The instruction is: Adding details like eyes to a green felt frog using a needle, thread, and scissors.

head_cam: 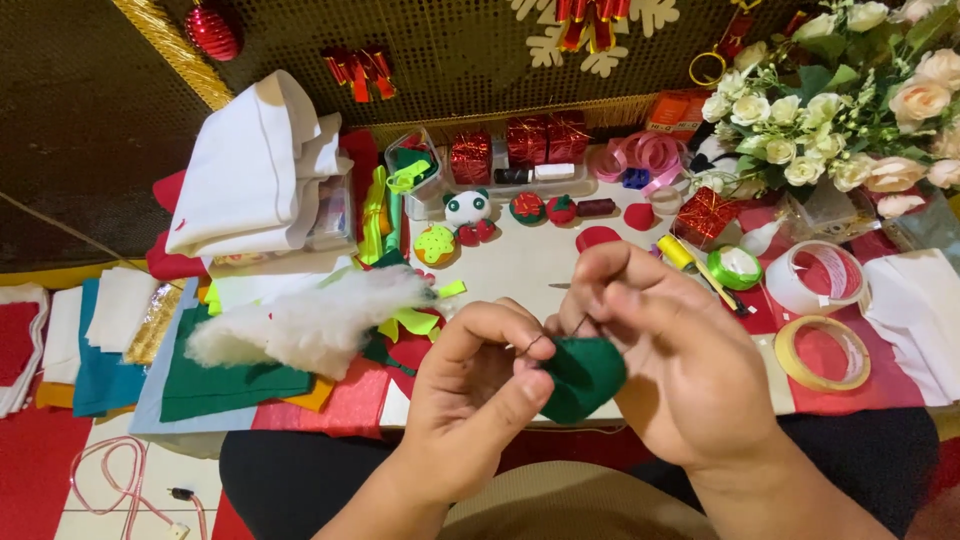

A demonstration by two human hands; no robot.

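Note:
A small dark green felt piece (583, 378) is held low in the middle of the view, just above the table's near edge. My left hand (470, 400) pinches its left side between thumb and fingers. My right hand (665, 355) curls over its top and right side, fingertips pinched together where a thin dark thread (578, 324) rises from the felt. A needle cannot be made out. A fluffy clump of white stuffing (310, 325) lies left of my hands on stacked felt sheets.
Green, red and teal felt sheets (215, 385) lie at left under folded white cloth (255, 165). Small felt toys (468, 212), red gift boxes (545, 138) and pink ribbon (640, 155) line the back. Tape rolls (822, 352) and a flower bouquet (850, 100) are at right.

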